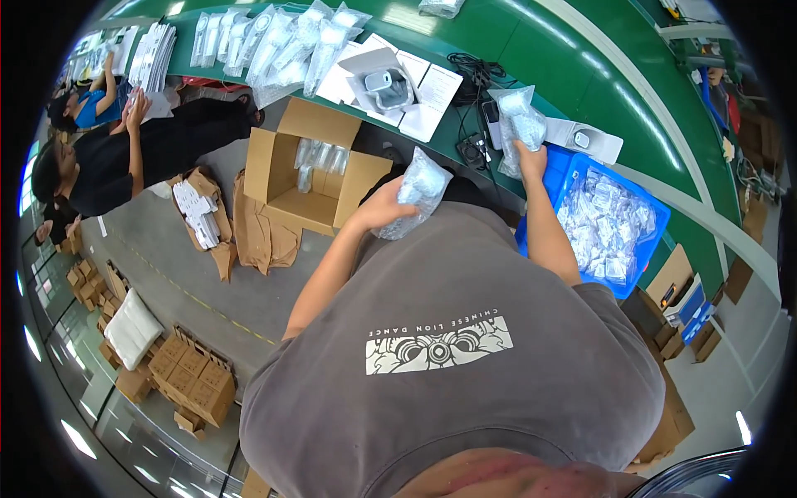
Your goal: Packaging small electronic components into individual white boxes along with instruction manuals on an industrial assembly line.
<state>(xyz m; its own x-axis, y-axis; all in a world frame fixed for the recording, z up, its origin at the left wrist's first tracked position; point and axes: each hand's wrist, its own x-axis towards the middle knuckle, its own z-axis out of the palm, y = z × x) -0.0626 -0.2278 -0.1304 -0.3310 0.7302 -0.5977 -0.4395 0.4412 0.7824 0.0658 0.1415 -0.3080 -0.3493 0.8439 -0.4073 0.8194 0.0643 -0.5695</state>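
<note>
Head view: from where I stand, the biggest thing is the green workbench [531, 58], stretching beyond both hands. Left of the left hand sits a brown carton [361, 187], flaps spread, with clear-wrapped packets [320, 155] inside. To the right of the right hand, alongside its forearm, is a blue bin [660, 217] heaped with small bagged white parts [606, 216]. Ahead and left of the left hand, a row of bubble-wrapped pieces [286, 41] lies on the bench; between that row and the right hand is an open white box [372, 63] holding a pale device. A slimmer white box [604, 148] lies just right of the right hand.

Smaller still are the two packets being held, well apart. The left hand [380, 207] is clasped round the lower side of the left packet [425, 181], close to the body; the right hand [532, 162] grips the near end of the right packet [521, 116], over the bench edge. I'd judge both light, soft outside and firm within, the film a bit slippery, the contents perhaps fragile. Best held round the solid middle, not by the loose wrap.
</note>
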